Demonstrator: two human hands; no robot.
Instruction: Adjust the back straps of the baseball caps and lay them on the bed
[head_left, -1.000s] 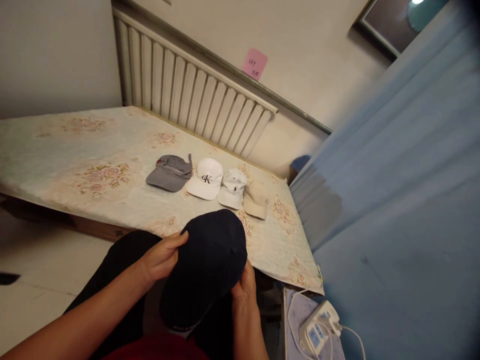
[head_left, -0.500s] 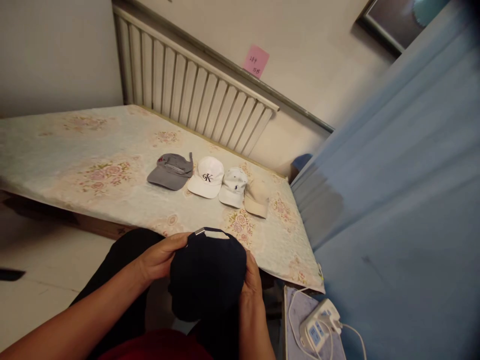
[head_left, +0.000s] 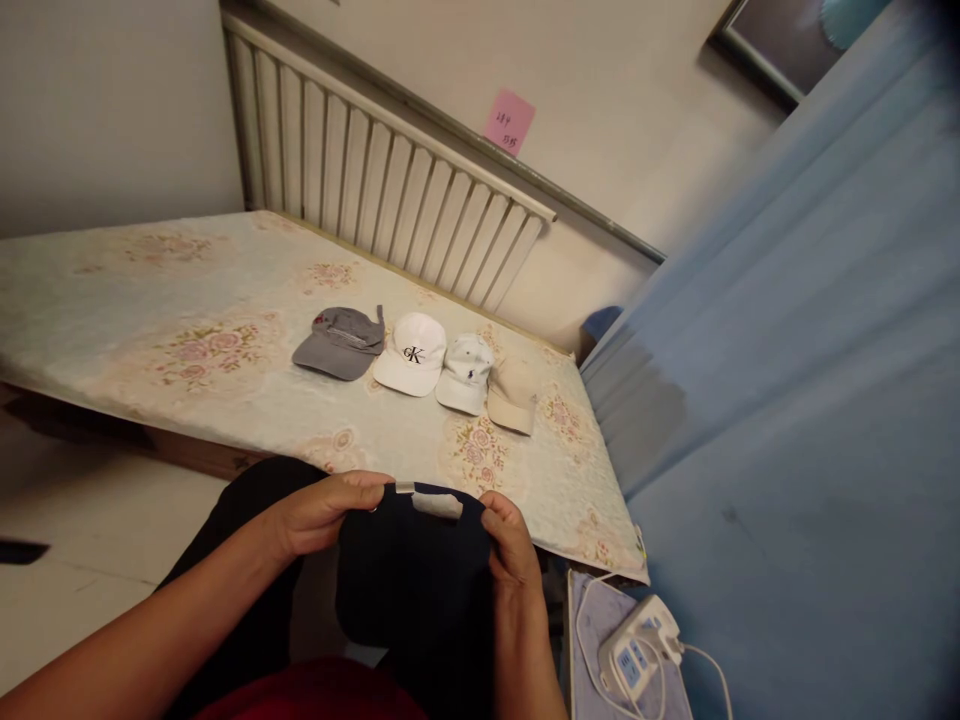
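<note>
I hold a dark navy cap point(head_left: 409, 575) over my lap with both hands, its back opening and metal strap buckle turned up toward the bed. My left hand point(head_left: 324, 512) pinches the rim next to the buckle. My right hand point(head_left: 510, 540) grips the opposite side of the rim. On the flowered mattress point(head_left: 187, 330) beyond lie a grey cap point(head_left: 339, 343), a white cap with a black logo point(head_left: 412, 355), a smaller white cap point(head_left: 465, 373) and a beige cap point(head_left: 513, 395), side by side in a row.
A white slatted headboard point(head_left: 390, 190) stands against the wall behind the mattress, with a pink note point(head_left: 509, 122) above it. A blue curtain point(head_left: 787, 400) fills the right side. A white power strip with cable point(head_left: 637, 655) lies on a low surface at the bottom right.
The dark cap has been turned over in my hands: its crown faced up a second ago, and its back opening and buckle now face up. It also sits lower.
</note>
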